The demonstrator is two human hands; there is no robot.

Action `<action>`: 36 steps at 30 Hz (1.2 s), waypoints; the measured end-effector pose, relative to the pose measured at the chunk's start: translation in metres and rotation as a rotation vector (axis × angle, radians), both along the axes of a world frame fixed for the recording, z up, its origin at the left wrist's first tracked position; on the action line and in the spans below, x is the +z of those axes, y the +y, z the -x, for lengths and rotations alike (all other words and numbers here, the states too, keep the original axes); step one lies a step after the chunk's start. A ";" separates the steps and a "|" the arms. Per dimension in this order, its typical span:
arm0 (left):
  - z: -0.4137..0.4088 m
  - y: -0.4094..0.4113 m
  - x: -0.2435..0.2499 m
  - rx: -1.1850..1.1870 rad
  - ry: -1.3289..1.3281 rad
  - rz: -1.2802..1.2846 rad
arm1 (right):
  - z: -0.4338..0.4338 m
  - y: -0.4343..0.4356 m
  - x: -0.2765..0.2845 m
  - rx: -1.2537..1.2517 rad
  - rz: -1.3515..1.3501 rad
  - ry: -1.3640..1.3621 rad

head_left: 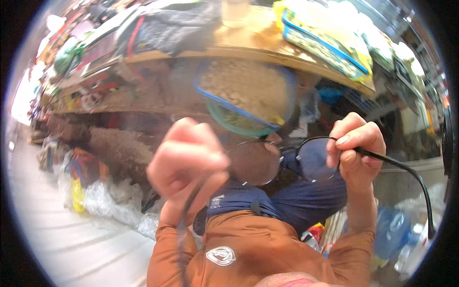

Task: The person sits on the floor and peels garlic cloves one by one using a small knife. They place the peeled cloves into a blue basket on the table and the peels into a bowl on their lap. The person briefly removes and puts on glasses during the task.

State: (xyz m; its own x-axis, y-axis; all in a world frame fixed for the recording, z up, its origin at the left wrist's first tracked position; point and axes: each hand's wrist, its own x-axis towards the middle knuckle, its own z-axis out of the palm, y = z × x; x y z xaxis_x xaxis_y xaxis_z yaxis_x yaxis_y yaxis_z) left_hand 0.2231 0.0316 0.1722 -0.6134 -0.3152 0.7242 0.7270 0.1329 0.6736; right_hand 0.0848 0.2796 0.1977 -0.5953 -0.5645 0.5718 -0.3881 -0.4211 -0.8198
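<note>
I hold a pair of thin-framed eyeglasses up in front of me, lenses facing away over my lap. The fingers of my right hand pinch the frame near its right hinge, and the black temple arm curves back past that hand. On the other side my left hand, blurred, is closed around the left temple side of the glasses. The left temple arm runs down below that hand, out of focus. Through the lenses I see my dark blue trousers.
A blue-rimmed basket of pale pieces rests on a green basin below a wooden tabletop. On that top stands another blue basket near yellow plastic. Clear plastic bags lie at the left, beside a light slatted floor.
</note>
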 end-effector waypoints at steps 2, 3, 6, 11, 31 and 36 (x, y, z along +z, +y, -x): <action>-0.003 0.000 0.009 -0.137 0.070 -0.009 | -0.012 0.002 0.004 -0.003 0.091 -0.002; -0.005 0.000 0.012 -0.192 0.112 -0.001 | -0.015 0.002 0.005 0.005 0.110 0.031; -0.005 0.001 0.018 -0.358 0.210 0.008 | -0.020 0.010 0.012 0.047 0.121 0.181; -0.021 0.013 0.040 -0.305 0.276 -0.109 | -0.020 0.024 0.023 0.200 0.197 0.248; -0.031 0.013 0.081 0.051 0.067 0.254 | 0.013 0.025 0.029 0.228 0.135 0.296; -0.017 0.015 0.091 0.165 -0.124 0.487 | 0.044 0.029 0.027 0.212 0.026 0.250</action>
